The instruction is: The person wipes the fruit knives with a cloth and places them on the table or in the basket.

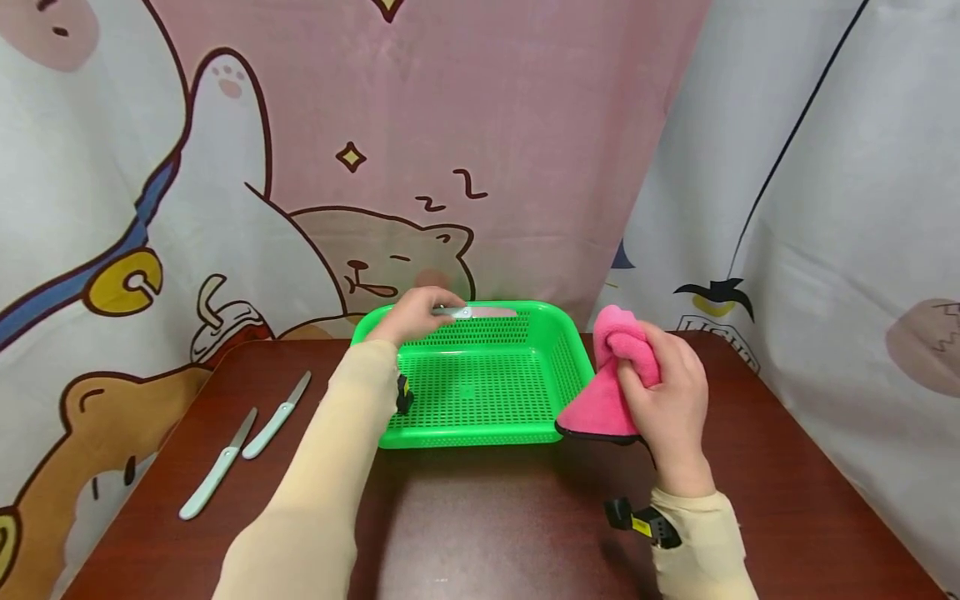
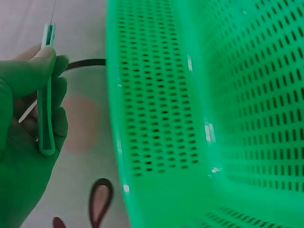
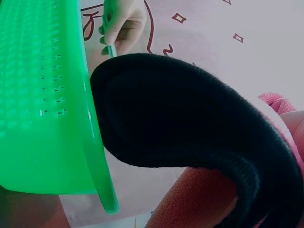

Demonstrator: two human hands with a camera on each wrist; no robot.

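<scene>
Left hand point(image 1: 416, 317) gripping mint-handled knife point(image 1: 474, 312) by far rim of green plastic basket point(image 1: 468, 437), right hand point(image 1: 672, 400) clutching black-edged pink cloth point(image 1: 602, 410) beside right rim, second knife point(image 1: 223, 460) and third knife point(image 1: 282, 411) near left edge of bench point(image 1: 480, 517), bench running on past near rim.

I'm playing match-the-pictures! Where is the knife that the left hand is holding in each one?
Head: the knife is near the middle, by the far rim of the green basket, in the left hand.
Left wrist: its handle points up and down on the left side.
Right wrist: parts of the knife show at the top, left of centre.
Shared landmark: the green basket, in all three.
</scene>
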